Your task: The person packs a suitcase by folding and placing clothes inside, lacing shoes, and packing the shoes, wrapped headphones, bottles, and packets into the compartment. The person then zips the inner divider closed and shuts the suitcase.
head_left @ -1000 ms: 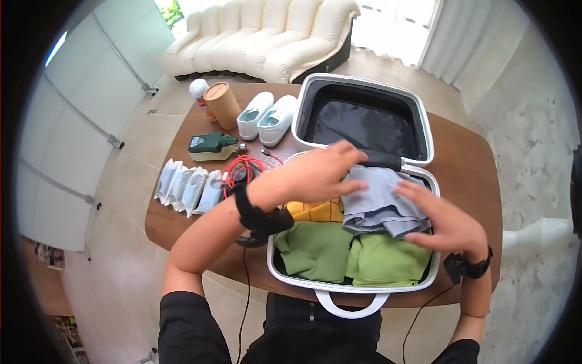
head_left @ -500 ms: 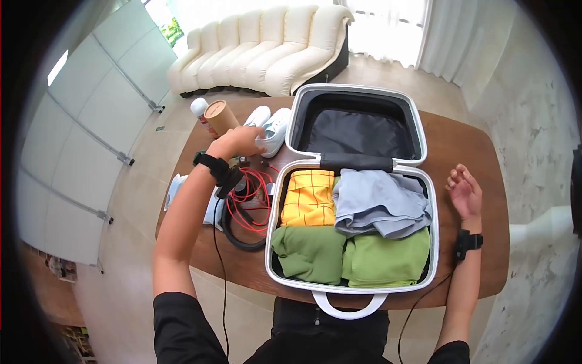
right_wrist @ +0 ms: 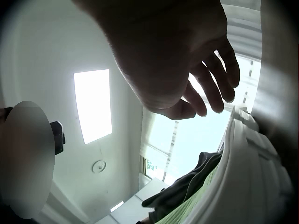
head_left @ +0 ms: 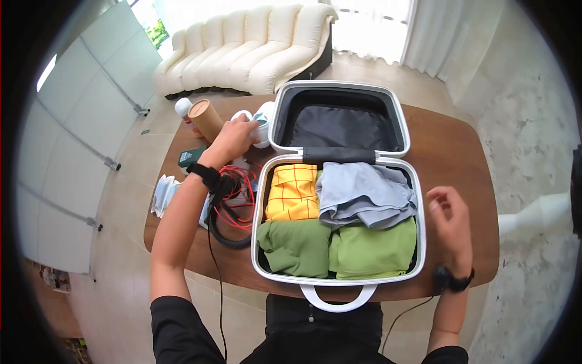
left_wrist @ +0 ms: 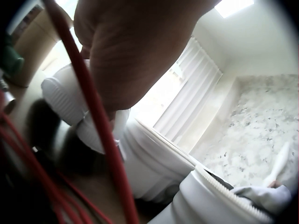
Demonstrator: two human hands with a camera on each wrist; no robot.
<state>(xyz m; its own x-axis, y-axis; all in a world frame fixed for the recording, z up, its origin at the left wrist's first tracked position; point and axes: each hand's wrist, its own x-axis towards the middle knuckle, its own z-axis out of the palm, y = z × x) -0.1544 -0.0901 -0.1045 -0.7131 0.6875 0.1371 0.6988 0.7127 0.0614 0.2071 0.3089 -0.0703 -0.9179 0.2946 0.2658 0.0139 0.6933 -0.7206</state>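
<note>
My left hand (head_left: 233,139) is at the pair of white shoes (head_left: 264,125) beside the suitcase lid, its fingers curled at their openings. In the left wrist view the shoes' heels (left_wrist: 65,95) show under the hand, and the fingertips are hidden. My right hand (head_left: 450,218) hovers to the right of the suitcase, fingers loosely bent and holding nothing. The white suitcase (head_left: 256,242) lies open with a yellow checked cloth (head_left: 294,191), a grey-blue garment (head_left: 364,194), a dark green garment (head_left: 297,249) and a light green garment (head_left: 373,249) inside.
Left of the suitcase lie red cables (head_left: 239,185), a black ring-like item (head_left: 227,239), white-blue packets (head_left: 162,193) and a green bottle (head_left: 189,159). A cardboard tube (head_left: 206,121) and a white-capped can (head_left: 183,109) stand behind, on the wooden table (head_left: 454,151).
Both hands have left the grey-blue garment. The left hand has gone over to the shoes, and its fingers now sit at their openings. The right hand has withdrawn to the suitcase's right side.
</note>
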